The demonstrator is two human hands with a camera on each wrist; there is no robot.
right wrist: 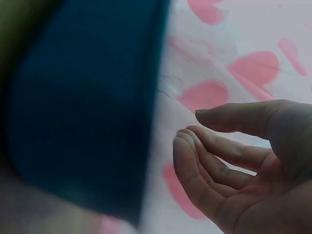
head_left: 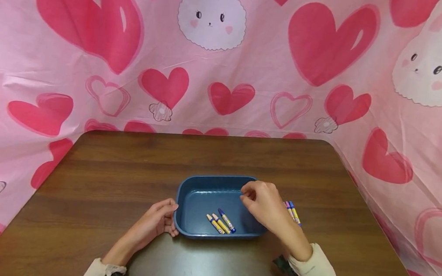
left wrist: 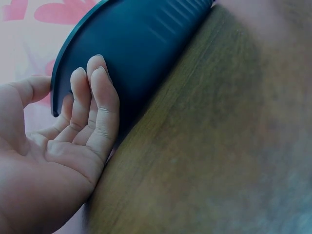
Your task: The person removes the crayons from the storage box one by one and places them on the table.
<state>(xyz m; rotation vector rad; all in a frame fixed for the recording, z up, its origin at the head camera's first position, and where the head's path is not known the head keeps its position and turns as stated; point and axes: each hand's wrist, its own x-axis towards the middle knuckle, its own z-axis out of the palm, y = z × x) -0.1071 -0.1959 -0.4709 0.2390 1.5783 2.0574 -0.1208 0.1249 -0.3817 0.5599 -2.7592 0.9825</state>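
Observation:
A dark blue rectangular tray (head_left: 203, 200) with rounded corners sits on the table. My left hand (head_left: 156, 220) holds its left end, thumb at the rim and the other fingers against the outer wall, as the left wrist view also shows. Inside the tray, near its front wall, lie a dark blue crayon (head_left: 227, 220) and two yellow-wrapped crayons with pale tips (head_left: 215, 224). Over the tray's right part hovers my right hand (head_left: 264, 203), fingers loosely bent. In the right wrist view, a gap shows between thumb and fingertips with nothing in it.
Right of the tray, more crayons, blue and pink-purple (head_left: 294, 212), lie on the brown wooden table (head_left: 136, 161), partly hidden by my right hand. A pink cloth with hearts and rabbits (head_left: 207, 66) hangs behind the table and along its sides.

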